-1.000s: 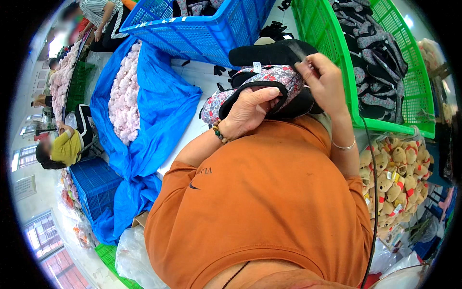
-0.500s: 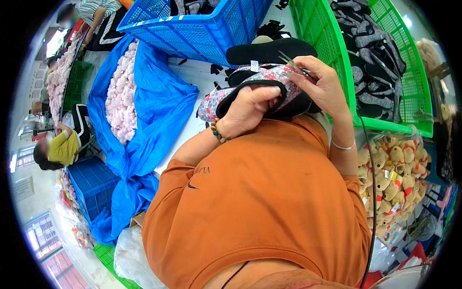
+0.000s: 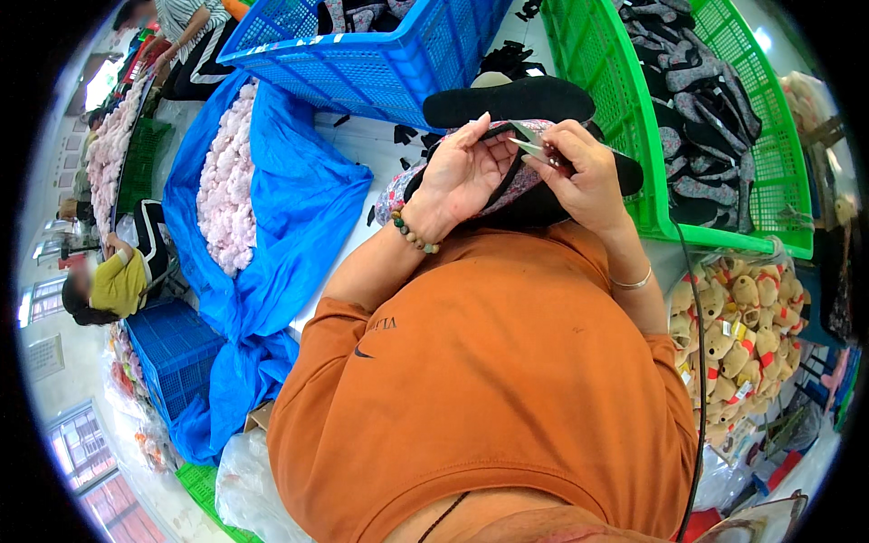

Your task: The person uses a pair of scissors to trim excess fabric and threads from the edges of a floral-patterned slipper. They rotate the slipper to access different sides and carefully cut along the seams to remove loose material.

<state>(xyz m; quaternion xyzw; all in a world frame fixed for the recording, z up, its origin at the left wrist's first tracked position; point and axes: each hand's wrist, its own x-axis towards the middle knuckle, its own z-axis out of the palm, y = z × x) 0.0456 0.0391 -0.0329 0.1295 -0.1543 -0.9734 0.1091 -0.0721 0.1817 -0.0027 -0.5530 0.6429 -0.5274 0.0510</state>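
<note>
A floral fabric slipper with black trim (image 3: pixel 523 184) sits just before the person's torso. The left hand (image 3: pixel 460 174), fingers loosely spread and curling, touches its opening; the right hand (image 3: pixel 584 170) pinches pointed metal snips (image 3: pixel 532 152) there. Beyond lie a flat black sole (image 3: pixel 507 103) and blue plastic crate (image 3: pixel 380 74); right, a green plastic crate (image 3: pixel 608 118).

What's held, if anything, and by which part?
The right hand holds scissors by the handles; whether the left hand grips the patterned slipper cannot be told.

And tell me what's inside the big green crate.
The big green crate holds heaped black and grey patterned fabric pieces; whatever lies beneath the top layer is covered.
</note>
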